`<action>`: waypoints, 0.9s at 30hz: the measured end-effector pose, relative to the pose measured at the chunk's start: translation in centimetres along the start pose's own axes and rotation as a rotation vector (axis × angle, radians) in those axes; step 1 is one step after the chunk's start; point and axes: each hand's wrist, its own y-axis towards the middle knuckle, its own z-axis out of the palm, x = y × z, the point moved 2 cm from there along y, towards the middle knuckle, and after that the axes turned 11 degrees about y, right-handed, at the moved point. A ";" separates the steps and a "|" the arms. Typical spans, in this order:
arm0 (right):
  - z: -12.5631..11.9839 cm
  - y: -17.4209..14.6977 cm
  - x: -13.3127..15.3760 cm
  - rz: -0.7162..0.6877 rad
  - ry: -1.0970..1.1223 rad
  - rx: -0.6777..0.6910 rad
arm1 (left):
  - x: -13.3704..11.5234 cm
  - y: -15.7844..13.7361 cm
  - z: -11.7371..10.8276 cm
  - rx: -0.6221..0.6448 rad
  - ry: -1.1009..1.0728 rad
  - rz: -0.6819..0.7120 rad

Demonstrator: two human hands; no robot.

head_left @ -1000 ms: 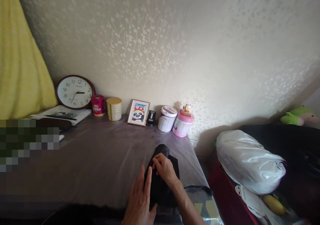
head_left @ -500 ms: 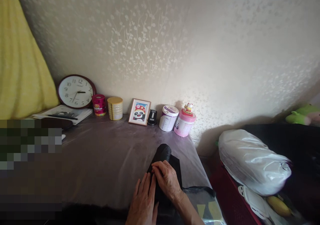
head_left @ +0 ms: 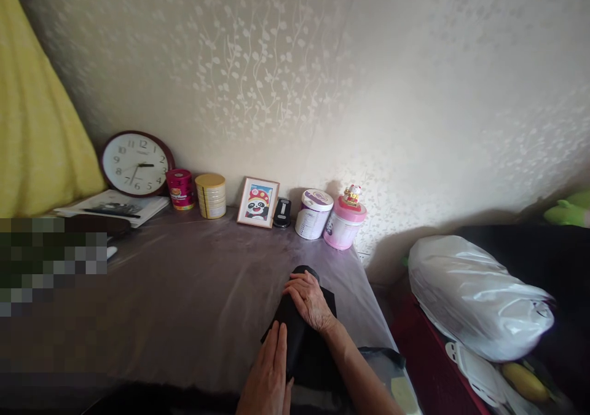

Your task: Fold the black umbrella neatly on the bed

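A thick black roll lies on a flat black piece on the table, its far end towards the wall. I cannot make out exactly what it is. My left hand rests along the near left part of the roll, fingers stretched out together and the thumb on the near side. Further up, my right hand curls over the far end of the roll with its fingers bent round the top. Parts of the roll are hidden under both hands.
A grey cloth covers the table. Along the wall stand a clock, tins, a panda picture frame, a white tub and a pink jar. Right of the table's edge sits a white plastic bag.
My right hand has slid forward to the roll's far end and now curls over it. The left hand stays at the near left side, slightly lower, with its fingers closer together.
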 end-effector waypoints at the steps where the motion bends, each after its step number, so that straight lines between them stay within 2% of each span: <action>1: -0.1 0.4 -0.4 0.009 -0.001 0.000 | 0.0 0.0 0.0 0.007 -0.005 -0.004; 5: -0.2 1.7 -1.9 0.081 0.021 -0.021 | -0.1 0.1 -0.2 0.053 -0.002 -0.012; 7: -0.4 2.2 -2.8 0.174 0.056 -0.067 | -0.2 0.1 -0.6 0.059 -0.004 0.002; 10: -1.3 2.0 -4.3 0.354 0.071 -0.206 | -0.6 0.0 -1.1 0.053 -0.012 0.011; 15: -4.1 -1.8 -6.5 0.603 0.060 -0.402 | -1.2 0.0 -1.9 0.019 0.006 -0.007; 19: -5.6 -5.9 -6.7 0.760 0.123 -0.445 | -1.6 0.0 -2.3 -0.008 0.009 -0.012; 23: -5.2 -8.1 -5.7 0.838 0.245 -0.426 | -1.7 0.0 -2.3 -0.017 0.014 -0.025; 27: -4.2 -8.5 -4.0 0.829 0.294 -0.411 | -1.6 -0.1 -2.1 -0.049 -0.002 -0.031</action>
